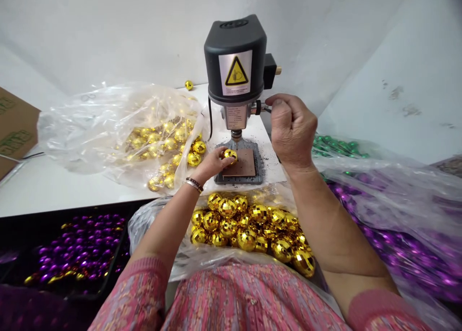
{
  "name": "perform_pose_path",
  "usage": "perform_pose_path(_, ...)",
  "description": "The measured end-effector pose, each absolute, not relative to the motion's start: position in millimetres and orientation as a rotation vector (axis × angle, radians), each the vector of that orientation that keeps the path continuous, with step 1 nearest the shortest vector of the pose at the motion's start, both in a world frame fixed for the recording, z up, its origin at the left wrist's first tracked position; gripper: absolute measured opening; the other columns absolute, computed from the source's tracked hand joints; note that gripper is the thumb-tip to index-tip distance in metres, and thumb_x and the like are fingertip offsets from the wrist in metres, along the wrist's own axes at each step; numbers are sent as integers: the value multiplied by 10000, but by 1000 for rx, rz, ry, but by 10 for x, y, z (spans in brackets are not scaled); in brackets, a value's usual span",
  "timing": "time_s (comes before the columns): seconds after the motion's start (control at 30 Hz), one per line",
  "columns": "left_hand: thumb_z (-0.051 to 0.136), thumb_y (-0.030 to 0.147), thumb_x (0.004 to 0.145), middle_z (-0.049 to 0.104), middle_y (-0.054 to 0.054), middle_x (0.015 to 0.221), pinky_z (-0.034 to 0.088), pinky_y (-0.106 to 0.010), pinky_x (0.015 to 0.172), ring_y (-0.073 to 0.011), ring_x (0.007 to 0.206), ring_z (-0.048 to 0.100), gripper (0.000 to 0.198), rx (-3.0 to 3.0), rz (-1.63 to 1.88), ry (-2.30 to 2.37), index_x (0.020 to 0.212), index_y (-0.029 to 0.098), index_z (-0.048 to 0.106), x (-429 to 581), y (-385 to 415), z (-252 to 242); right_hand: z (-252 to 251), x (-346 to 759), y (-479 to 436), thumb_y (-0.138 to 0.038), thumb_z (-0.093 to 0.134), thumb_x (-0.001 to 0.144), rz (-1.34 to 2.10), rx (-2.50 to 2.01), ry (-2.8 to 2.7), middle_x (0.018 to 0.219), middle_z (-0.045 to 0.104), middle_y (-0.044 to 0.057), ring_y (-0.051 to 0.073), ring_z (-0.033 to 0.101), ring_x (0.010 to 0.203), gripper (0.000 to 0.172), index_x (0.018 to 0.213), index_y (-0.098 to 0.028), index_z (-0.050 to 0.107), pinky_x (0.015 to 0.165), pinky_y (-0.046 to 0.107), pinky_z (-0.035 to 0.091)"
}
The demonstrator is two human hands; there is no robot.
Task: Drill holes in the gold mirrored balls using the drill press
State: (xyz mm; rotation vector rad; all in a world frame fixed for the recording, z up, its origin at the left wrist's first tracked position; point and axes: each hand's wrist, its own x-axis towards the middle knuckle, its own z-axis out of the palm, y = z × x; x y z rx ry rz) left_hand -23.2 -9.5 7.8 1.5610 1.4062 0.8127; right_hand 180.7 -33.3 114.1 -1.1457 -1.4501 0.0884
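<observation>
A small black bench drill (pixel 236 61) stands on a white table (pixel 54 186), with its bit above a brown pad on the base plate (pixel 243 170). My left hand (pixel 211 163) pinches a gold faceted ball (pixel 230 154) and holds it on the plate under the bit. My right hand (pixel 292 129) is closed around the drill's feed lever (pixel 266 108) at the right side of the machine. A beaded bracelet is on my left wrist.
A clear bag of gold balls (pixel 159 143) lies left of the drill, and another open bag of gold balls (pixel 252 225) sits on my lap. Purple beads (pixel 77 247) fill a dark tray at left; purple (pixel 397 244) and green balls (pixel 335 146) in plastic lie right. A cardboard box (pixel 16 129) stands far left.
</observation>
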Motion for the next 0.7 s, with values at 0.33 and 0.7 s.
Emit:
perform_pose_path(0.33,747,376,789,731,-64,1025,512,-300,854,-203,901,636,551,1840,619,1607,1285,144,686,-98,-99,196,1148,1812,-370,-386,365,1013,100,-1149,-1469,940,735,34,93,669,861,400,1027,-199,718,868,243,546)
perform_pose_path(0.7,810,288,730,766,-72,1070,521,-345,965,-245,1003,684,756,1735,582,1522,1441,139,603,44,-47,169,1084,1822,-392,-410,370,1013,101,-1138,-1467,1023,747,41,102,687,922,407,1072,-209,719,893,263,558)
